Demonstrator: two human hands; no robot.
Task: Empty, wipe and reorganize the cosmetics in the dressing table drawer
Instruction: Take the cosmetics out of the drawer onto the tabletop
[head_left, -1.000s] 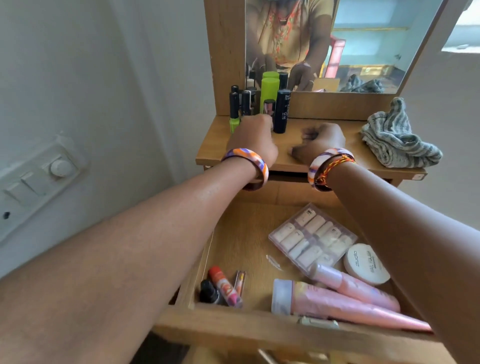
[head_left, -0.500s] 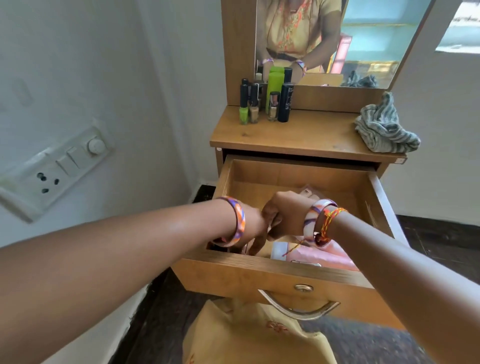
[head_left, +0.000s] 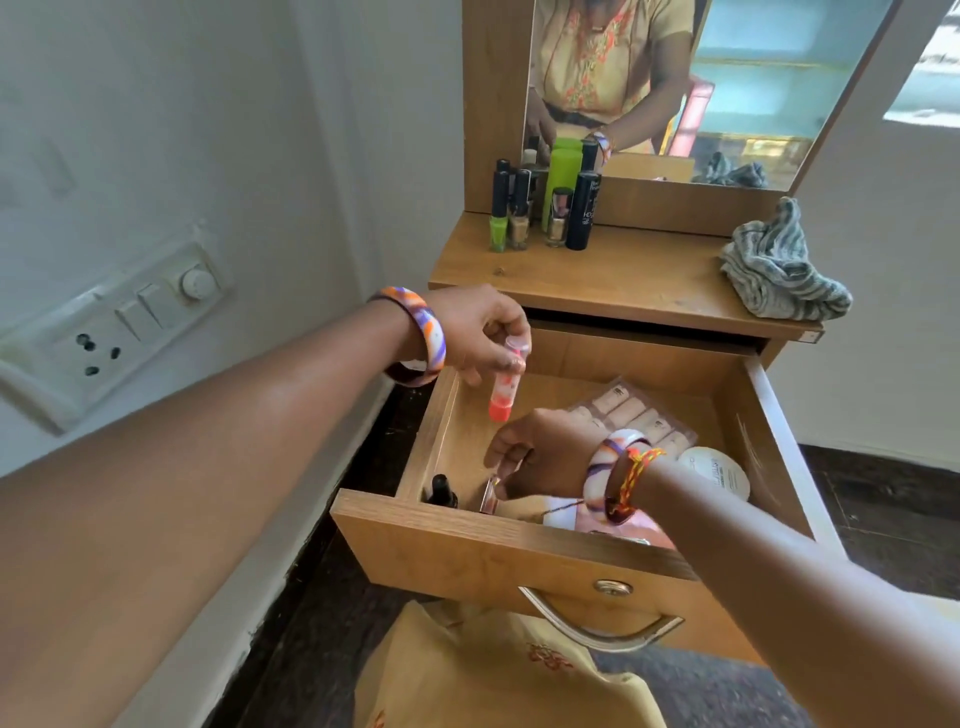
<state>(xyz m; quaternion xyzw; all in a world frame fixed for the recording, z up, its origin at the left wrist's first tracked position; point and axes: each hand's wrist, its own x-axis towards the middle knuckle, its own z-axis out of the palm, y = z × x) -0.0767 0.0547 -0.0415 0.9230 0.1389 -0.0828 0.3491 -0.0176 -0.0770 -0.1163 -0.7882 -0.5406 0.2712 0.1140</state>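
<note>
The wooden drawer (head_left: 483, 551) stands pulled out. My left hand (head_left: 475, 330) holds an orange-red tube (head_left: 503, 387) by its cap, hanging upright above the drawer's left side. My right hand (head_left: 537, 457) is down inside the drawer, its fingertips pinched on a slim lip tube (head_left: 490, 494) near the front left corner. A small black bottle (head_left: 441, 491) stands beside that tube. A clear case of false nails (head_left: 641, 410), a white round compact (head_left: 719, 474) and pink tubes (head_left: 636, 535) lie in the drawer, partly hidden by my right wrist.
On the dressing table top (head_left: 623, 280), several bottles (head_left: 561, 208) stand at the back left and a striped cloth (head_left: 779, 270) lies at the right. A mirror (head_left: 701, 78) rises behind. A switch panel (head_left: 119, 322) is on the left wall. Yellow fabric (head_left: 493, 675) lies below the drawer handle (head_left: 597, 629).
Both hands came down from the table top into the drawer. My left hand has since lifted the orange-red tube out, while the right stays low on the slim tube.
</note>
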